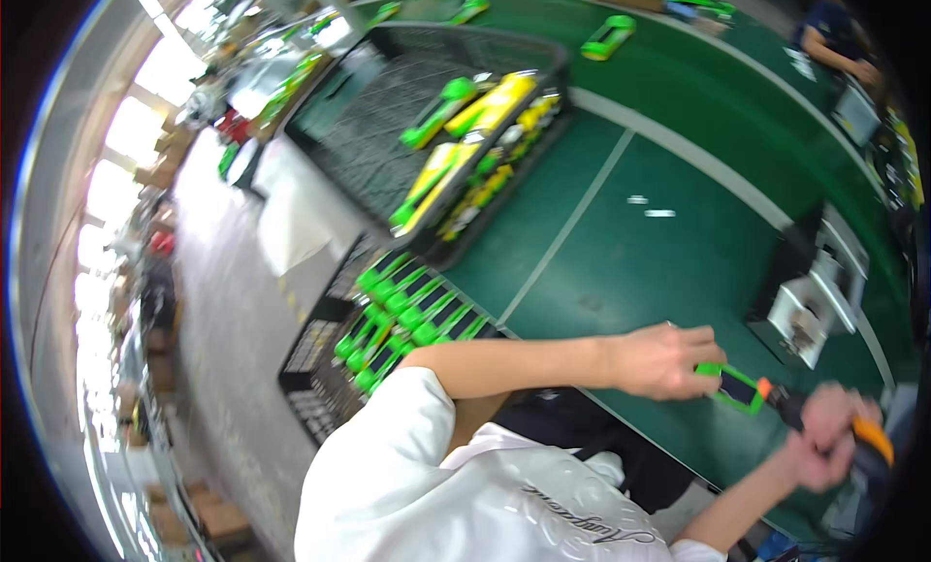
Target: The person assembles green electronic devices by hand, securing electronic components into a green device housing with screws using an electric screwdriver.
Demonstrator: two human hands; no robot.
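- On the near side of the metal fixture (810, 310): green-framed device (739, 391), pinched by fingers of left hand (667, 360).
- Nearer than fixture: right hand (826, 438), blurred, clenched around orange-and-black tool (875, 443).
- Could skid and scratch if angled badly.

Green-rimmed dark panel (736, 389), tilted; orange-black tool (787, 405), blurred, apparently touching it

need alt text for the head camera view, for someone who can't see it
A person's left hand holds a small green-framed device over a green table, while the blurred right hand grips an orange-and-black tool pointed at it. To the left, two black crates hold green and yellow pieces.
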